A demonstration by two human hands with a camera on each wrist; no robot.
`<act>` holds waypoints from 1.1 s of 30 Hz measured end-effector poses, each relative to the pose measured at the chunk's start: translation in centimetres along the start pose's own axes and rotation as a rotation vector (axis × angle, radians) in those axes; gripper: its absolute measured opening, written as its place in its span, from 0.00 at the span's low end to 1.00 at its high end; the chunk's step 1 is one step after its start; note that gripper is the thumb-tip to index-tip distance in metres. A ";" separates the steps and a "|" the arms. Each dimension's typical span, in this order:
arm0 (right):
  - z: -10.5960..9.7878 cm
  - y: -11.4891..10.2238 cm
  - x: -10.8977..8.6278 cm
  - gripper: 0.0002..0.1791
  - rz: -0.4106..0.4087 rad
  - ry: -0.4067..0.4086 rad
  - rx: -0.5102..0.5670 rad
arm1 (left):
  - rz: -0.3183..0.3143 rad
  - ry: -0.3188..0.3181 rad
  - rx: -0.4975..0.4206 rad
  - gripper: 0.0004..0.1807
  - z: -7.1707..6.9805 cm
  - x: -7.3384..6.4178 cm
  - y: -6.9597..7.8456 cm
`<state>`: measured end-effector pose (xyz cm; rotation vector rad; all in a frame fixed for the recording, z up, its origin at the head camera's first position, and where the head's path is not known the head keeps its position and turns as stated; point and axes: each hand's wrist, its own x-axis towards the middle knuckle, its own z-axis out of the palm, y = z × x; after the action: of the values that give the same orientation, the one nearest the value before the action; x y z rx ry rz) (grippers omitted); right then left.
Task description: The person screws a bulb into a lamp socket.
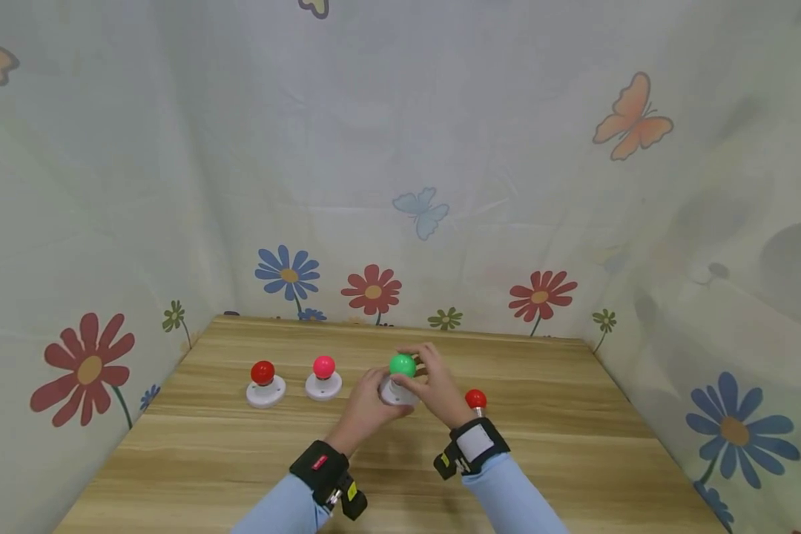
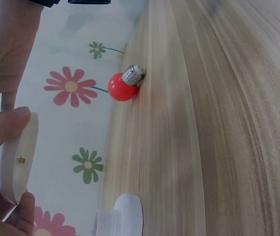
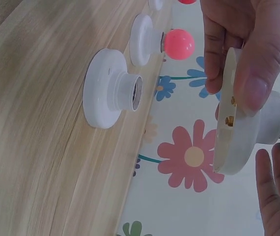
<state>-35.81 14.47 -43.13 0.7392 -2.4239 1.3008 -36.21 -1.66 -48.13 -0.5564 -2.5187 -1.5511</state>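
My left hand (image 1: 372, 400) grips a white lamp holder (image 1: 397, 393), lifted above the table, with a green bulb (image 1: 403, 365) at its top. Its thumb and fingers clasp the holder's round base, whose open underside shows in the left wrist view. My right hand (image 1: 435, 382) has thumb and fingers around the green bulb; the bulb's metal collar shows at the holder's mouth in the right wrist view. An empty white lamp holder (image 3: 105, 91) stands on the table, hidden behind the hands in the head view. Right of the hands lies a loose red bulb (image 2: 123, 87), its screw cap bare.
On the left of the wooden table (image 1: 240, 460) stand two white holders, one with a red bulb (image 1: 262, 372), the other with a pink bulb (image 1: 323, 366). A curtain (image 1: 400, 148) printed with flowers and butterflies hangs behind the table and along both sides.
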 end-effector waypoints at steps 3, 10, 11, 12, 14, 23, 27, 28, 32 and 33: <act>-0.1 0.1 -0.1 0.28 -0.015 -0.016 0.002 | 0.004 0.000 -0.007 0.40 0.0 0.0 0.0; -0.5 0.3 -0.3 0.27 -0.130 -0.121 0.087 | 0.029 0.013 -0.030 0.39 -0.1 0.0 -0.1; -0.5 0.3 -0.3 0.27 -0.137 -0.138 0.089 | 0.033 0.016 -0.029 0.39 -0.1 0.0 -0.1; -0.5 0.4 -0.2 0.27 -0.142 -0.153 0.092 | 0.035 0.017 -0.028 0.39 -0.1 0.0 -0.1; -0.5 0.4 -0.2 0.27 -0.139 -0.173 0.089 | 0.038 0.017 -0.026 0.38 -0.2 0.0 -0.2; -0.2 0.2 -0.1 0.24 -0.088 -0.134 0.057 | 0.025 0.007 -0.024 0.38 -0.3 0.0 -0.3; 0.1 0.3 0.2 0.23 -0.043 -0.064 -0.010 | -0.001 -0.007 -0.017 0.39 -0.3 0.0 -0.3; 0.1 0.4 0.2 0.24 -0.030 -0.050 -0.024 | -0.008 -0.011 -0.013 0.39 -0.3 0.0 -0.3; 0.3 0.6 0.2 0.26 -0.017 -0.036 -0.040 | -0.010 -0.017 -0.004 0.40 -0.3 0.0 -0.4; 0.3 0.6 0.2 0.26 -0.024 -0.038 -0.043 | -0.007 -0.016 -0.007 0.40 -0.3 0.0 -0.4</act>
<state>-36.31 14.44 -43.63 0.7866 -2.4572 1.2318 -36.38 -2.05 -48.33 -0.5637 -2.5307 -1.5649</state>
